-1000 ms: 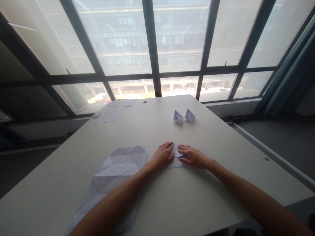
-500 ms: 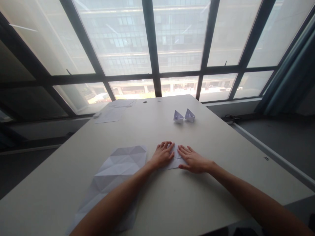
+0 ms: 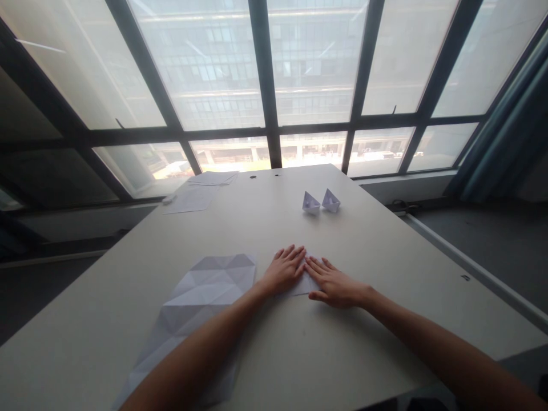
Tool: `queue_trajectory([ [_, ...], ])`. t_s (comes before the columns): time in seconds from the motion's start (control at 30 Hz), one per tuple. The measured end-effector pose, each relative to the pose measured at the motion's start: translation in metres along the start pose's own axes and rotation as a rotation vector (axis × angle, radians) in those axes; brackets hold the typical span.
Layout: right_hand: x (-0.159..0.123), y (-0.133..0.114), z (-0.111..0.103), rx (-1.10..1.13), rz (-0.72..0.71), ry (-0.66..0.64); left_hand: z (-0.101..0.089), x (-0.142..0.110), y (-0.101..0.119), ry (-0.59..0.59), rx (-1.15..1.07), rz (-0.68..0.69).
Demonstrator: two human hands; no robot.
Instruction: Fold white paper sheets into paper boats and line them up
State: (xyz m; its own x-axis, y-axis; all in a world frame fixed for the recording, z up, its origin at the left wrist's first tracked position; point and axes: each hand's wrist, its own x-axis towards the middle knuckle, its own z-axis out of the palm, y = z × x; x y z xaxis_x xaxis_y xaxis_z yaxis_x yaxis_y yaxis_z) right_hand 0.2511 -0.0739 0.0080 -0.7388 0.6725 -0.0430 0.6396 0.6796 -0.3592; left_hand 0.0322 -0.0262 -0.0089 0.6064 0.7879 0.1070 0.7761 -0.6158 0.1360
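A small folded white paper (image 3: 302, 285) lies on the pale table (image 3: 363, 251) in front of me, mostly covered by my hands. My left hand (image 3: 284, 268) rests flat on its left half, fingers stretched forward and together. My right hand (image 3: 333, 281) lies flat on its right half, fingers spread and pointing toward the left hand. The fingertips of both hands nearly meet over the middle of the paper.
A large creased white sheet (image 3: 194, 311) lies to the left of my left arm. Two small paper boats (image 3: 321, 201) stand farther back. Loose sheets (image 3: 201, 191) lie at the far left corner, near the big window.
Both hands have flattened onto the small paper; the left fingers uncurled and stretched out, and the right hand slid slightly nearer to me and leftward.
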Motion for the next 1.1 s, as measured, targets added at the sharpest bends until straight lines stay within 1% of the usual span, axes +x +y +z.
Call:
queue_trajectory([
  [0.17, -0.002, -0.005, 0.004, 0.030, 0.038, -0.012, -0.002, 0.000, 0.000, -0.013, -0.001, -0.001],
  [0.4, 0.005, 0.003, 0.017, 0.027, 0.209, 0.094, -0.005, -0.001, 0.000, -0.016, 0.010, 0.015],
  [0.63, 0.009, 0.007, 0.015, -0.038, 0.421, 0.170, -0.004, -0.001, -0.001, -0.019, 0.014, 0.021],
  [0.77, 0.009, 0.010, 0.021, -0.083, 0.508, 0.212, -0.001, 0.000, -0.003, -0.027, 0.016, 0.017],
  [0.87, 0.010, 0.012, 0.026, -0.095, 0.502, 0.244, 0.000, 0.001, -0.003, -0.031, 0.012, 0.017],
  [0.97, 0.012, 0.012, 0.025, -0.104, 0.449, 0.277, -0.001, 0.001, -0.002, -0.028, 0.002, 0.012],
  [1.03, 0.013, 0.009, 0.022, -0.114, 0.378, 0.283, -0.001, 0.001, -0.002, -0.026, -0.001, 0.011],
  [1.1, 0.014, 0.006, 0.017, -0.100, 0.274, 0.267, -0.002, 0.000, -0.001, -0.023, -0.003, 0.017],
])
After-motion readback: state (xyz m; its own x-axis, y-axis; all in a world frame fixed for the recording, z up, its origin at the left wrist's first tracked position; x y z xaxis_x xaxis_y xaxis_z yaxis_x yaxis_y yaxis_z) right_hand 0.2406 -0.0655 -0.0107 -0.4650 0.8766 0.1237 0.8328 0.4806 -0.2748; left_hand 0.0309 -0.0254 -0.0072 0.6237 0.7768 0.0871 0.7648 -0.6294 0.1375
